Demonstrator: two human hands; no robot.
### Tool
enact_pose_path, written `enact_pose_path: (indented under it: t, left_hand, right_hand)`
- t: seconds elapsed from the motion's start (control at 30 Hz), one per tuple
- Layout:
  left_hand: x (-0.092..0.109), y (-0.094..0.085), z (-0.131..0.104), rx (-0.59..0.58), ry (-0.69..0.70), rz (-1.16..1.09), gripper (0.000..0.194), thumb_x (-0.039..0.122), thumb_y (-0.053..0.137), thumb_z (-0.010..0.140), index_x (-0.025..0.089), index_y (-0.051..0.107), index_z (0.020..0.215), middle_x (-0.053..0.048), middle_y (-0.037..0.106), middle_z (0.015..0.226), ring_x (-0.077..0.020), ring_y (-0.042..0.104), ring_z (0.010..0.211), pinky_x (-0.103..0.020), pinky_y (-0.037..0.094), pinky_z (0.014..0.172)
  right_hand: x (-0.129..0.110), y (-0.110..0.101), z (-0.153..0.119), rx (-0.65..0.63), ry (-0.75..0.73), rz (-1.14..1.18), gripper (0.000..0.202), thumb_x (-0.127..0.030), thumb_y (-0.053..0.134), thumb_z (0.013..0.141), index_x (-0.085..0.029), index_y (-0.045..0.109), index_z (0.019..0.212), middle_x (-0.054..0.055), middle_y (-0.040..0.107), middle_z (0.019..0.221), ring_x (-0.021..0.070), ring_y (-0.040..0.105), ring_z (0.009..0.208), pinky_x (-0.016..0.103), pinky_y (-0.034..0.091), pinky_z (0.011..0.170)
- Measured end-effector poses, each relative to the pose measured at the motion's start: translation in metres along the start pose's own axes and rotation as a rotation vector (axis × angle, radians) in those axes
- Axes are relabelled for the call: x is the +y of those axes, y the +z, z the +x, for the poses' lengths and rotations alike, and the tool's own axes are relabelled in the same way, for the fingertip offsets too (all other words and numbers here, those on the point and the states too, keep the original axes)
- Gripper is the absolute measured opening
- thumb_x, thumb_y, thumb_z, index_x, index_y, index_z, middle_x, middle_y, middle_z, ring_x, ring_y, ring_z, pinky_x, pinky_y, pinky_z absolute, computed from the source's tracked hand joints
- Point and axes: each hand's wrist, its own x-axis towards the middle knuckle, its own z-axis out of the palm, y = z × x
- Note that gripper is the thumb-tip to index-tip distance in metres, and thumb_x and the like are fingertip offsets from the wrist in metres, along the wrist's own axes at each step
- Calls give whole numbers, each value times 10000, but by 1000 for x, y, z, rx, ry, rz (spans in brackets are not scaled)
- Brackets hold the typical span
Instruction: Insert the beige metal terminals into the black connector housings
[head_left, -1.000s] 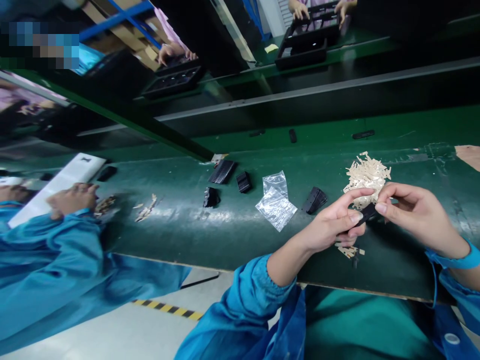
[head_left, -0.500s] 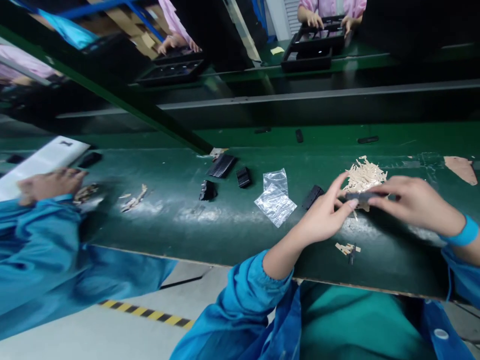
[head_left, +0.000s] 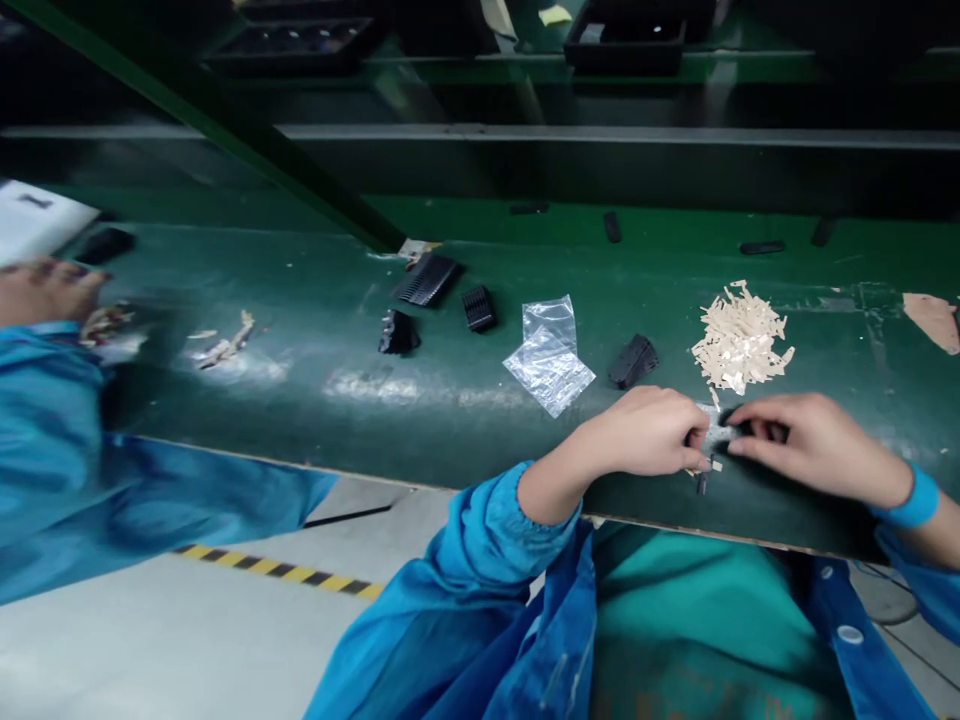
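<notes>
My left hand [head_left: 651, 432] is closed in a pinch at the front of the green bench. Its fingertips touch a few small cream pieces [head_left: 718, 466] and a short dark piece [head_left: 702, 486]; what they grip is hidden. Facing it, my right hand [head_left: 814, 438] has curled fingers, thumb and forefinger near each other, with a dark, blurred spot at their tips that I cannot make out. Just behind both hands lies a heap of thin cream pieces [head_left: 739, 338]. A black ribbed block [head_left: 634, 360] rests behind my left wrist.
Clear plastic bags [head_left: 551, 355] lie left of my hands, then black slotted parts [head_left: 429, 278]. Black strips [head_left: 762, 247] sit along the back. A green post [head_left: 300, 170] slants across the left. A co-worker's hand [head_left: 49, 290] is at the far left.
The dark strip held between both hands is gone from them, and another black strip now lies at the back right. Both hands have come down from the heap to the small pieces. The view tilted down.
</notes>
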Motion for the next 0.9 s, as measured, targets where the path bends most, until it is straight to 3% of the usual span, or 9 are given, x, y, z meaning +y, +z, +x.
enact_pose_path:
  t: [0.13,0.27,0.4,0.5,0.63,0.77,0.9]
  left_hand:
    - [-3,12,4,-3,-32,75,330,447,882,779,195,679,720,-3,643,690,-166,580,647,-304,203,571]
    - [-3,14,5,7,-46,70,394,474,901,746,194,635,667,8,595,645,-161,569,619,-305,226,567]
    - [1,5,0,88,46,63,246,370,826,825,213,713,977,-32,712,927,-201,650,816,-300,339,625]
    - [4,-1,-5,227,161,12,317,289,709,920,235,701,1232,-73,713,1172,-218,669,1015,-302,425,746]
    - [4,-2,-5,392,231,-159,259,401,614,1027,226,802,1057,-73,751,1062,-195,697,957,-310,473,831]
    - [5,-1,0,514,184,-427,253,366,645,1017,185,811,956,-69,776,965,-176,706,892,-302,507,840]
    - [7,-1,5,535,60,-440,269,336,612,1024,165,764,882,-47,749,895,-151,659,810,-280,472,772]
  right_hand:
    - [-22,26,-11,-62,-45,-64,102,-296,680,959,-267,762,1013,2,685,686,199,634,625,312,353,586]
    - [-15,18,-8,-89,3,61,115,-276,677,947,-263,725,843,-21,636,625,161,562,559,295,343,558]
    - [-5,0,-5,-118,164,402,206,-406,757,908,-224,712,823,-39,576,609,132,501,552,264,376,540]
    - [-3,-9,2,-125,280,641,362,-519,847,805,-197,685,768,-58,517,574,110,438,524,248,355,514]
    - [-6,-15,9,-127,328,793,380,-524,875,778,-184,704,780,-59,512,538,90,395,484,234,291,468]
    - [-14,-18,12,-18,251,729,347,-511,862,807,-200,796,946,13,687,727,132,580,617,249,460,553]
    - [-21,-16,16,78,180,586,272,-485,833,823,-216,833,867,50,769,783,194,671,696,299,539,626]
